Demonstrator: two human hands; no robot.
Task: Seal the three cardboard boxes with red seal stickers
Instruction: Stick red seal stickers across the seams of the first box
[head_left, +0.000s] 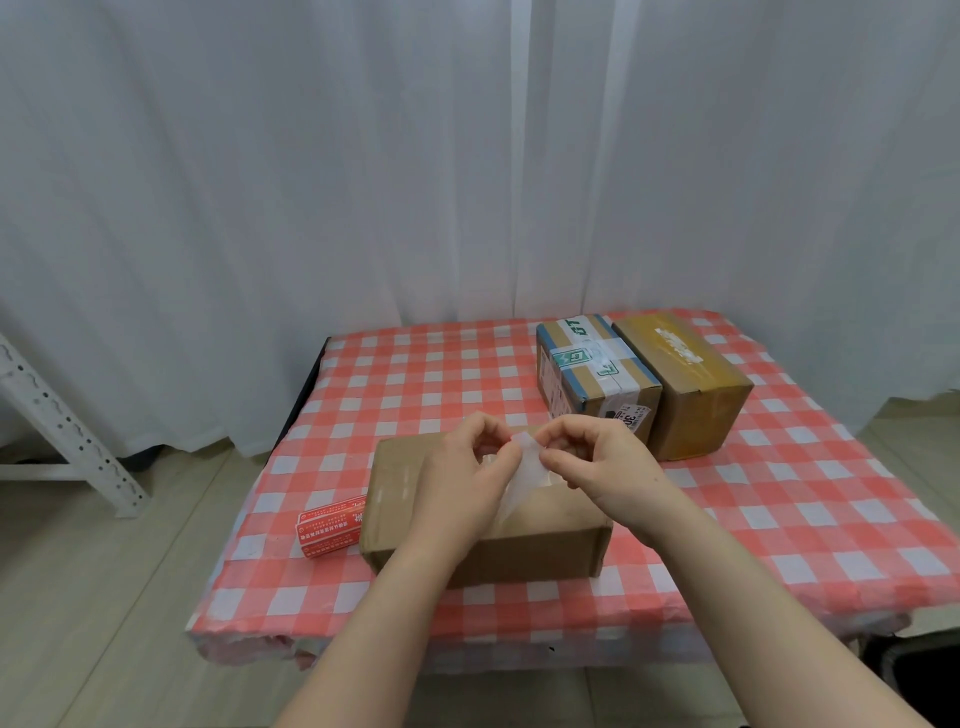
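Over the plain brown box (519, 553), which sits toward the near edge of the checked tablecloth (779, 519), both hands meet. The left hand (462, 467) and the right hand (597, 462) each pinch a whitish strip (522, 475) between thumb and forefinger, the other fingers curled in, and the strip hangs down toward the box top. Only its pale side shows, so I cannot tell whether it is the liner or the back of a sticker; my guess is that a seal is being peeled from its backing. To do that well, start the split at one corner, draw the two layers apart slowly at a low angle, and keep fingertips off the glue. Then lay the seal across the flap seam and press from the middle outward. Just left of the plain brown box, against or almost against its side, lies a small stack of red seal stickers (330, 527). Behind the box to its right, well apart from it, two more stand touching side by side: the green-taped box (587, 364) and the yellow-brown box (685, 374). No red seal shows on any of the three, so the job looks barely begun. Farther behind hangs a white curtain (311, 156), and far to the box's left a white metal frame (62, 431) slants to the floor.
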